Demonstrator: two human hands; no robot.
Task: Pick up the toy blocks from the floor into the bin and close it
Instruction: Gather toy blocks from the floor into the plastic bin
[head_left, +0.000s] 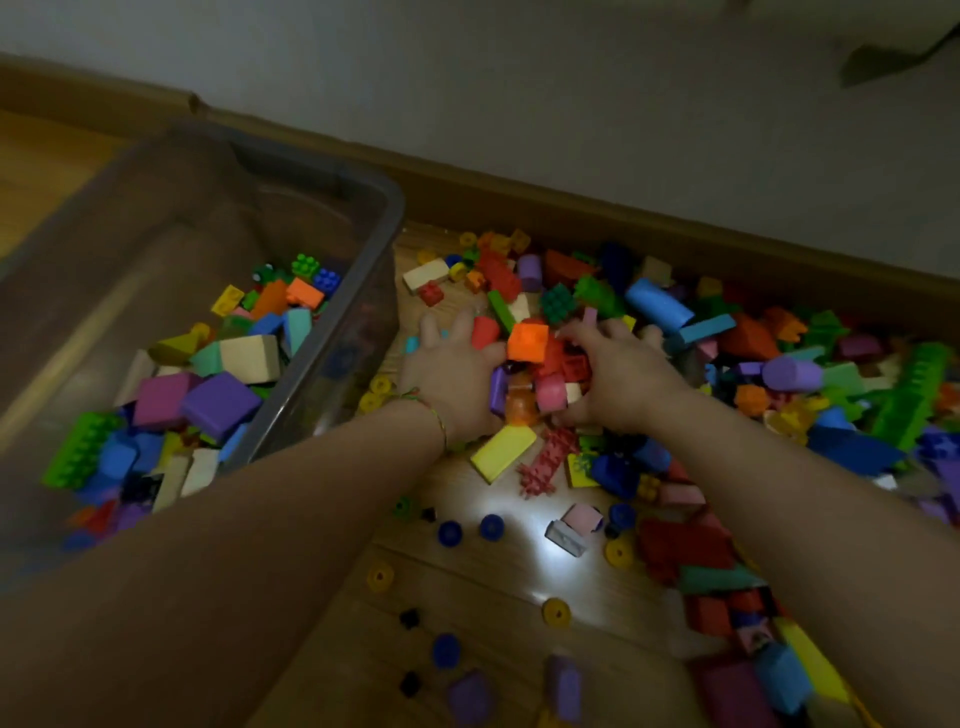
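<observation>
A clear plastic bin (363, 291) stands on the floor at the left, partly filled with coloured blocks (218, 364). To its right a wide pile of toy blocks (727, 364) covers the wooden floor. My left hand (449, 374) and my right hand (618, 382) cup a heap of blocks (535, 369) between them, with an orange block (527, 340) on top. Both hands curl round the heap from either side. No lid is in view.
A yellow slab (501, 449) and a red spiky piece (545, 460) lie just below my hands. Small blue and yellow discs (449, 532) are scattered on the floor nearer me. A baseboard (623, 218) and a wall run behind the pile.
</observation>
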